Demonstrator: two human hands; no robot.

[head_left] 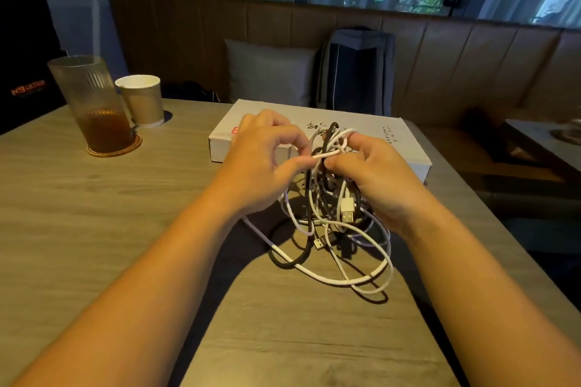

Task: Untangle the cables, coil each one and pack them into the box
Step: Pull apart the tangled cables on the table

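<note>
Tangle (327,223): white and black cables knotted in one clump. We see its upper part lifted between both hands, while its lower loops lie on the desk (125,198) on the near side.
Left hand (264,163): its fingers (298,164) pinch a single white strand (330,153) at the top of the clump, thumb against forefinger.
Right hand (377,176): curled round the upper mass of the tangle, gripping it from the right side.
Strand axis: the pinched strand runs nearly level, left to right. Its left end sits in the pinch and its right end passes into the knot beside the right thumb.
Deciding relation: the knot lies to the right of the pinching fingers and open space lies to their left. We judge that the strand can only be drawn leftward, along its own axis, with the right hand anchoring the clump. The left hand is the nearer, being already on the strand.
Box (405,148): flat and white, lid shut, resting on the desk just behind the hands. We cannot see inside it.
Progress: we judge the untangling to be at an early stage, with no cable free or coiled.
Hazard: a hard pull may tighten the knot, and the pale USB plug (347,209) hanging inside the clump may snag on a loop.
Bystanders: a glass (91,97) and a paper cup (141,100) stand at the far left, well apart from the cables.
</note>
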